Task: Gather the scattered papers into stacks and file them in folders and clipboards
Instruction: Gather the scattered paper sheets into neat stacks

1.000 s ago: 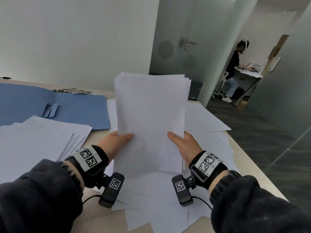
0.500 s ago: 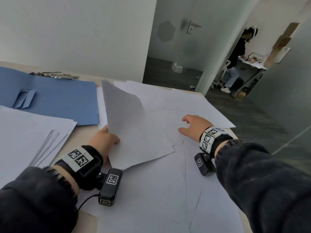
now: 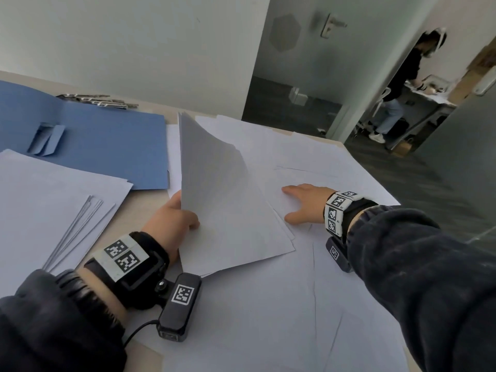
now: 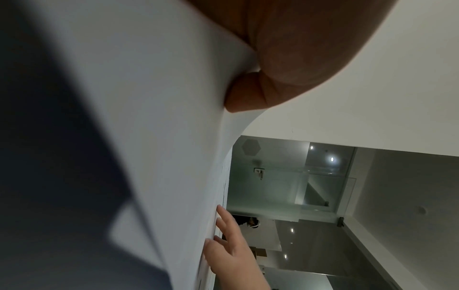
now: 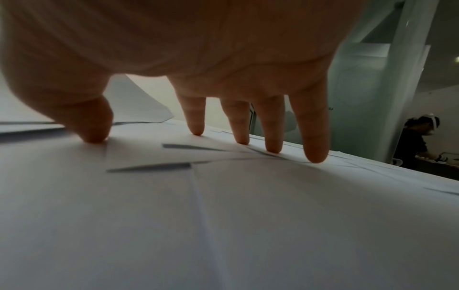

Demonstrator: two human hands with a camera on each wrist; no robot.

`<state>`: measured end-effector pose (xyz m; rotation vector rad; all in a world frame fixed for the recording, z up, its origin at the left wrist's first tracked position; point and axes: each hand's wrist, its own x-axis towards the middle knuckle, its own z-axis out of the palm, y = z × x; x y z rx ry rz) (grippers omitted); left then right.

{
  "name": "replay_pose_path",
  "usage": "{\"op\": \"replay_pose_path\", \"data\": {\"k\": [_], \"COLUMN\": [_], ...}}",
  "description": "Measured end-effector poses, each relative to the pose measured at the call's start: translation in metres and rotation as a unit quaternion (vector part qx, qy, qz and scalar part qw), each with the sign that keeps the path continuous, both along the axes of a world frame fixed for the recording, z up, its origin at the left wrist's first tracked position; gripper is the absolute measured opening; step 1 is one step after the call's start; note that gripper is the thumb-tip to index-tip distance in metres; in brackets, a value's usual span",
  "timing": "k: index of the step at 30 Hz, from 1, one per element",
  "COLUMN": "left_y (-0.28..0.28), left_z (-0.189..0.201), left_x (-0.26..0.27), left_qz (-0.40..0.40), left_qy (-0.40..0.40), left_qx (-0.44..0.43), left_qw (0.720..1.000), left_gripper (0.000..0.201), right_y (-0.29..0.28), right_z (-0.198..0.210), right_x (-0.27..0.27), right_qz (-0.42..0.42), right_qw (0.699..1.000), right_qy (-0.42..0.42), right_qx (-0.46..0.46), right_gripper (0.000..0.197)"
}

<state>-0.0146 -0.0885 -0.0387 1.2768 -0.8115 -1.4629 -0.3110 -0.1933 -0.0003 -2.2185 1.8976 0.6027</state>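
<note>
On the desk ahead of me, my left hand (image 3: 171, 224) pinches the gathered stack (image 3: 228, 200) by its near left edge, thumb on top, so the sheets tilt up on that side while their right edge rests on the loose papers (image 3: 268, 318) below. I judge that grip risky: held at one edge only, the stack could fan out or slide apart, and its top corners are already uneven. My right hand (image 3: 303, 204) lies flat just beside it, fingers (image 5: 313, 149) straight and spread, tips pressing one loose sheet. Dragging that sheet with flat fingers could crease it or pull its neighbours along, since they overlap. The papers are plain white, thin and floppy, scattered across the desk at crossing angles. An open blue folder (image 3: 107, 146) waits at far left, with another white pile (image 3: 53, 200) in front of it.
</note>
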Motion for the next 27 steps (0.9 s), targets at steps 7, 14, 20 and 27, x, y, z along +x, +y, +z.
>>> {"op": "replay_pose_path", "data": {"k": [7, 14, 20, 27], "left_y": [0.002, 0.002, 0.002, 0.006], "left_z": [0.002, 0.002, 0.002, 0.006], "left_x": [0.000, 0.000, 0.000, 0.008], "left_qz": [0.000, -0.004, 0.001, 0.049], "left_qy": [0.010, 0.013, 0.024, 0.066], "left_qx": [-0.006, -0.005, -0.008, -0.011], "left_qw": [1.000, 1.000, 1.000, 0.997], "left_gripper": [0.060, 0.059, 0.058, 0.053], "right_y": [0.000, -0.004, -0.013, -0.012], "right_z": [0.003, 0.004, 0.002, 0.006], "right_x": [0.009, 0.010, 0.013, 0.005], "right_qz": [0.010, 0.007, 0.013, 0.004], "right_qw": [0.999, 0.998, 0.996, 0.993], "right_qy": [0.021, 0.023, 0.051, 0.050], "right_qx": [-0.024, -0.049, -0.066, -0.105], "right_gripper": [0.087, 0.074, 0.065, 0.012]}}
